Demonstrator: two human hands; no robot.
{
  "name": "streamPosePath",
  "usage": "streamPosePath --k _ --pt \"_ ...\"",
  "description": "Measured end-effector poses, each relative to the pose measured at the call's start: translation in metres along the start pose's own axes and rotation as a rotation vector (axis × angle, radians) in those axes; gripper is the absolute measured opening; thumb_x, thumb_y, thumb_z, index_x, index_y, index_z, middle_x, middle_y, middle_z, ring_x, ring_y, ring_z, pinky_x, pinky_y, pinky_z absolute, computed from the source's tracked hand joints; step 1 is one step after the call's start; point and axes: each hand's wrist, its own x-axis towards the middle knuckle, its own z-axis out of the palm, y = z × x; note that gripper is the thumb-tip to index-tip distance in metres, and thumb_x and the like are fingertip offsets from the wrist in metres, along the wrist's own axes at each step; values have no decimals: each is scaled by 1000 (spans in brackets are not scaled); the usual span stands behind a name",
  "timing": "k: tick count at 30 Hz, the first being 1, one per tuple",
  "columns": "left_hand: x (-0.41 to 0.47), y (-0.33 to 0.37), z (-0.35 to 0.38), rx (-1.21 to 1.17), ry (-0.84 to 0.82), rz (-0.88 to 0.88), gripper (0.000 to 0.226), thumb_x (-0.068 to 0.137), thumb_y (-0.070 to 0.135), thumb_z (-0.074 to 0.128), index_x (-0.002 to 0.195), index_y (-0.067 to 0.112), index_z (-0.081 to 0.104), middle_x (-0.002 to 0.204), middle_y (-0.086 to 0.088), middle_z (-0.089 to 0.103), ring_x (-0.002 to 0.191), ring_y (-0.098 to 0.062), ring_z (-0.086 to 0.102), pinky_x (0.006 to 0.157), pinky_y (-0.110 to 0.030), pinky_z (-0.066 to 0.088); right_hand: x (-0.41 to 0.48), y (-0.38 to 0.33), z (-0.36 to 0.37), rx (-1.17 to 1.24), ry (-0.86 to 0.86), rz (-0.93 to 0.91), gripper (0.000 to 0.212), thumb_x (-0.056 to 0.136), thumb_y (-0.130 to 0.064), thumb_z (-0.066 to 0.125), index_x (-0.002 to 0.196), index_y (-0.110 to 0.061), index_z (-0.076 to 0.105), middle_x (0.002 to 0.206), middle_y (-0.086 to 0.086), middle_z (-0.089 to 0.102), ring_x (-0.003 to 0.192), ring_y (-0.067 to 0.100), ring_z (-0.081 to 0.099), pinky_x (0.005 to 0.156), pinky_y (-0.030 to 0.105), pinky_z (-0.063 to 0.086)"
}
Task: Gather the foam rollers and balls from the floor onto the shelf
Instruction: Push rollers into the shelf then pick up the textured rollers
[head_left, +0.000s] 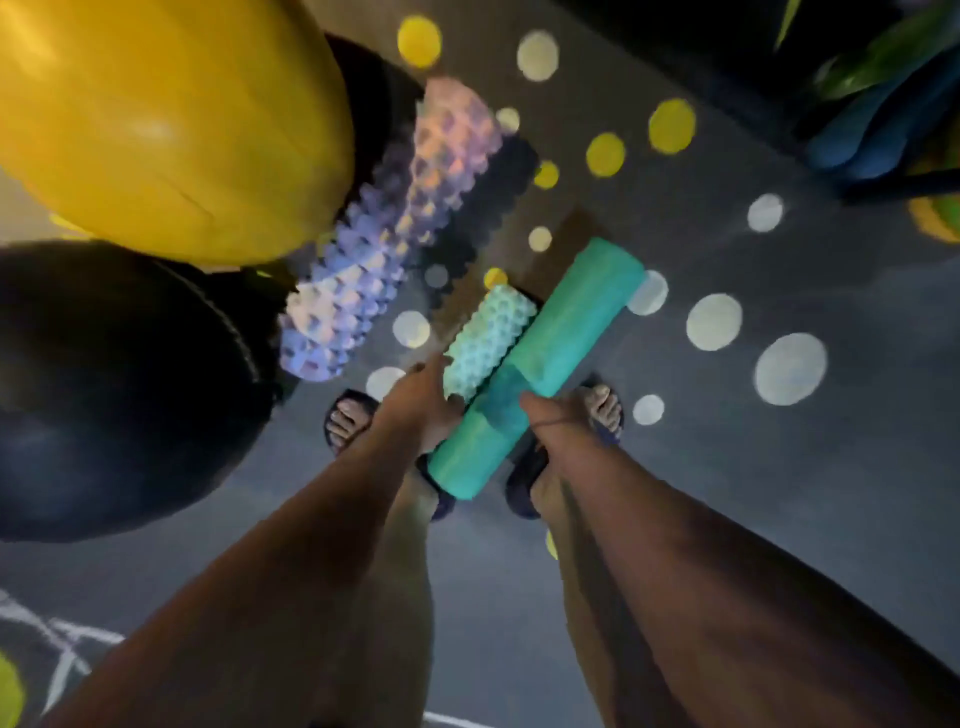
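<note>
No brand, label or legible writing could be made out on anything; only pale, blurred line markings were seen on the dark floor (779, 519) near the bottom left corner.

Nearest the camera, two bare forearms were extended downward over two feet in dark open sandals. The left hand (421, 402) was laid against the near end of the small roller (491, 343), a short mint cylinder covered in rounded bumps; its fingers were curled against that end, though whether they were fully clamped could not be told. The right hand (545, 421) was placed at the middle of the teal roller (530, 369), a long smooth foam cylinder with a darker band where the hand met it; the fingers were hidden behind the roller, so their state could not be told. The two rollers were held side by side, touching, above the feet.

Further out, the long roller (395, 228) was seen lying on the floor, a knobbed cylinder in mottled lilac, pink and white. Beside it, at the left, a glossy black ball (119, 395) and a large smooth yellow ball (171, 124) were pressed close together. The floor was dotted with round white and yellow spots.

Farthest away, at the upper right, blue and green padded shapes were stacked in shadow, too dim to identify.
</note>
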Motion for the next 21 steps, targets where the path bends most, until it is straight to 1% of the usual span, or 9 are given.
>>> streamPosePath --k 2,4,5,6,7,10,13,16,21 --pt "58 -28 41 65 15 14 78 94 31 63 158 16 22 153 -23 39 139 -40 41 107 -44 40 75 25 29 49 -5 -55 106 37 -64 75 124 -5 60 118 12 72 104 28 71 91 38 58" --pt "97 -47 78 62 131 20 83 90 46 68 153 10 27 148 -23 38 134 -44 41 105 -50 42 73 12 32 181 -52 -109 64 64 -44 91 113 -12 67 112 5 73 102 21 70 94 41 57" --pt "109 -53 89 41 222 6 87 86 55 69 149 10 30 145 -21 39 131 -43 41 103 -52 41 75 10 33 250 -90 -115 38 75 -31 90 104 -19 67 109 0 73 99 17 69 92 41 58" --pt "117 -56 95 15 282 -34 91 82 61 70 148 12 31 144 -19 39 129 -42 41 101 -53 40 78 11 34 324 -129 -101 29 79 -23 88 98 -22 67 107 -3 73 94 14 69 88 40 59" --pt "122 -60 98 11 290 -63 97 78 62 74 149 15 28 145 -17 39 129 -42 42 100 -54 40 80 15 35 386 -152 -87 32 76 -22 91 98 -21 68 107 -2 74 93 15 71 86 43 60" --pt "119 -68 94 50 153 -96 104 74 43 86 150 15 21 144 -19 41 125 -47 49 97 -57 46 75 20 33 355 -50 -104 73 43 -44 101 102 -12 73 104 2 78 94 21 76 86 51 62" --pt "81 -55 67 -39 139 -107 86 80 31 82 144 9 28 129 -16 49 116 -41 55 92 -47 47 24 1 3 187 -41 -178 53 62 -35 95 104 -11 74 108 -2 74 102 19 73 93 42 59" --pt "-15 -12 16 -386 116 -121 78 74 32 88 132 7 43 112 0 53 103 -18 56 76 -27 40 -69 -39 -50 44 -75 -222 48 67 -37 93 99 -18 63 111 0 69 104 18 69 93 33 56" --pt "-225 52 -109 -852 180 -40 79 61 47 86 126 18 50 123 -6 68 105 -24 68 83 -42 57 -285 -132 -156 -284 -35 -414 101 55 -53 91 134 -12 46 135 13 61 121 33 62 99 43 53"
